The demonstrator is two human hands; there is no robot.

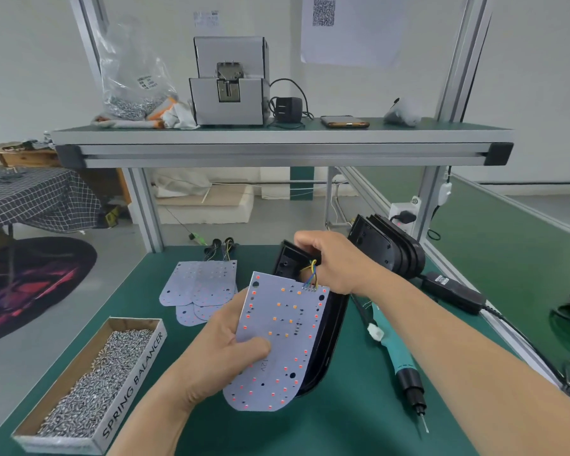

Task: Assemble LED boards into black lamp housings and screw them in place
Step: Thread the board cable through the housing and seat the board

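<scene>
Board (287,334) — white, dotted with red and orange LEDs — pinched by left hand (224,350).

The board (277,340) was pale lilac, dotted red and orange; its wires (312,273) were yellow, blue and green. The housing (334,324) was black, the mat (359,422) dark green, the screwdriver (396,352) teal with a black nose. The screws (96,370) were silver; the cloth (37,199) was black with a white grid.

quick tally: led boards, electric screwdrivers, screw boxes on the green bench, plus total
White LED boards: 5 showing (1 in the left hand, 4 in the pile)
Teal electric screwdriver: 1
Cardboard box of silver screws: 1
Total: 7
</scene>
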